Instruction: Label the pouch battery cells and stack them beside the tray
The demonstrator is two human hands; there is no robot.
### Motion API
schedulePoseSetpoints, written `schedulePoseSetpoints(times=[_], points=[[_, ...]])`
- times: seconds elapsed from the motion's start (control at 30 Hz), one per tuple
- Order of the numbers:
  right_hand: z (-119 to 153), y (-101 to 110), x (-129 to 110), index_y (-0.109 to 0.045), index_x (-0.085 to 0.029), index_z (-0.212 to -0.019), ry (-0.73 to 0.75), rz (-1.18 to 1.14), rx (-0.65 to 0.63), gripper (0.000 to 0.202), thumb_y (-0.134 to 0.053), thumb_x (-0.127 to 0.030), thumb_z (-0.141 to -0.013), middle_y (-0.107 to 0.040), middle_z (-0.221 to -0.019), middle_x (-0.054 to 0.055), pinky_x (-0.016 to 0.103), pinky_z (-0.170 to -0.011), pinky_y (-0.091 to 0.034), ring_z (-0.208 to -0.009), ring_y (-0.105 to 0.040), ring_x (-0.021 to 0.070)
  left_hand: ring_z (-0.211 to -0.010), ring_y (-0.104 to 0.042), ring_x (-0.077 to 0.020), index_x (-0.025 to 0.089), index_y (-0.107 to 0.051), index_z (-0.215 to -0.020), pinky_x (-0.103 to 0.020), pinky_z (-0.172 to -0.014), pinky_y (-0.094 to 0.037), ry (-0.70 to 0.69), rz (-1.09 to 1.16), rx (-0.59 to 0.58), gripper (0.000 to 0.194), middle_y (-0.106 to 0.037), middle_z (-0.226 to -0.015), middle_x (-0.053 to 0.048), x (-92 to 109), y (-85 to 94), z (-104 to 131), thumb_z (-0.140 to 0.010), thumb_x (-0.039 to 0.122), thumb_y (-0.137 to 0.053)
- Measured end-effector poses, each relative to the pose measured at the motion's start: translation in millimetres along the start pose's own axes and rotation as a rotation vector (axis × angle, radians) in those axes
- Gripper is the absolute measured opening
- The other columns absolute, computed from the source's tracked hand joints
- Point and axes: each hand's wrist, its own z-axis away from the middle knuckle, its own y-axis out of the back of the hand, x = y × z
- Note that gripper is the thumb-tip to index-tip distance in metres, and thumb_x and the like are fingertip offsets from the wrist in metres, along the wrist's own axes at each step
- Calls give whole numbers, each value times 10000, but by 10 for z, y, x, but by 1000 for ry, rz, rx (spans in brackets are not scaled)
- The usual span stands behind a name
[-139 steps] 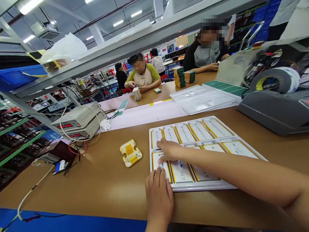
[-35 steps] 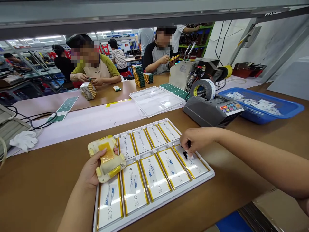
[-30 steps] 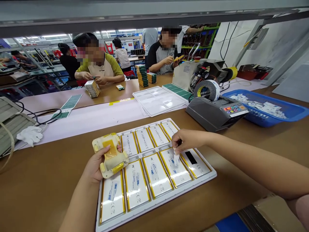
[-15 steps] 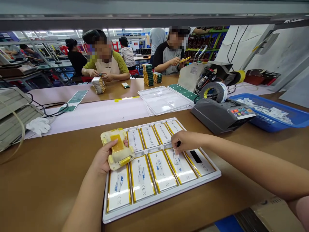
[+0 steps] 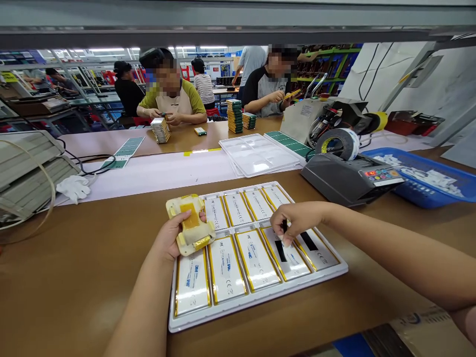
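Observation:
A white tray (image 5: 260, 297) lies on the brown bench in front of me and holds several flat pouch cells with yellow edges. My left hand (image 5: 171, 238) grips a cream and yellow jig (image 5: 189, 224) over the tray's near left corner. My right hand (image 5: 297, 218) pinches a white strip of tape liner (image 5: 285, 241) at the second cell from the right in the near row (image 5: 288, 253). That cell shows a black tape strip, as does the rightmost cell (image 5: 316, 248). The other near-row cells carry white liners with blue print.
A grey tape dispenser (image 5: 349, 173) with a roll stands right of the tray, a blue bin (image 5: 427, 173) behind it. Empty clear trays (image 5: 260, 153) lie beyond. Grey instruments (image 5: 29, 163) and a white glove (image 5: 74, 186) sit at left. Other people work across the pink belt (image 5: 156, 173).
My right hand has left the rightmost cell, now showing black tape, and moved one cell left, where it lifts the white liner. My left hand keeps the jig. The view shifted left.

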Motion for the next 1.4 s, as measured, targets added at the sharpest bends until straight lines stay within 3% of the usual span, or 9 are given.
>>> schedulePoseSetpoints(times=[0.1, 0.23, 0.4, 0.57, 0.7, 0.87, 1.0, 1.2, 1.4], points=[[-180, -6, -64, -577, -150, -691, -10, -53, 144, 297, -611, -435, -617, -572, -660, -9, 215, -575, -358, -621, -492, 107, -724, -603, -221, 98, -547, -971, -417, -681, -503, 2, 12, 3, 281, -624, -799, -106, -4, -11, 9, -699, 167, -539], [-430, -105, -203, -578, -185, -650, -125, 115, 249, 250, -619, -428, -607, -578, -636, -20, 219, -531, -327, -599, -480, 111, -749, -599, -231, 90, -542, -967, -426, -697, -493, 21, 16, 23, 282, -623, -811, -107, -3, -11, 21, -698, 175, -539], [-459, -164, -253, -590, -196, -651, -55, 188, 95, 191, -636, -375, -604, -602, -685, -16, 216, -545, -330, -623, -501, 115, -736, -600, -243, 118, -532, -961, -472, -711, -474, 16, 30, -23, 270, -621, -779, -93, 0, 9, 22, -700, 184, -528], [-447, -168, -225, -581, -197, -652, -86, 237, 229, 202, -603, -397, -637, -601, -711, -13, 219, -550, -332, -634, -504, 117, -725, -595, -242, 122, -519, -925, -471, -717, -465, 24, 76, -113, 227, -607, -764, -90, -8, 47, 19, -711, 198, -510], [-463, -202, -269, -587, -199, -659, -41, 244, 149, 195, -612, -390, -628, -596, -710, -14, 217, -551, -337, -631, -502, 115, -757, -589, -240, 150, -510, -956, -476, -744, -453, -31, 139, -166, 244, -602, -789, -78, -4, 71, 53, -726, 234, -505], [-414, -267, -311, -578, -181, -667, -47, 182, 176, 212, -612, -388, -632, -588, -711, -1, 215, -555, -343, -643, -497, 117, -767, -584, -208, 147, -536, -933, -425, -752, -470, -257, 216, -100, 225, -605, -821, -66, 78, 115, 135, -747, 263, -484], [-471, -257, -388, -567, -147, -686, 45, -47, -52, 297, -621, -431, -615, -562, -664, -4, 216, -570, -360, -612, -487, 104, -799, -582, -206, 157, -543, -928, -427, -759, -470, -385, 310, -43, 228, -606, -806, -56, 119, 227, 115, -747, 281, -482], [-828, -315, -624, -565, -184, -655, -144, 138, 205, 247, -606, -424, -616, -554, -630, -15, 222, -508, -319, -586, -460, 111, -783, -589, -216, 146, -540, -913, -450, -753, -464, -399, 381, 11, 232, -600, -765, -70, 99, 355, 31, -741, 293, -487], [-862, -392, -655, -571, -208, -639, -66, 190, 92, 174, -624, -370, -603, -595, -690, -25, 214, -538, -329, -636, -503, 119, -741, -598, -215, 150, -542, -874, -446, -722, -474, -346, 410, 8, 201, -598, -727, -76, 108, 380, 11, -754, 291, -465]])
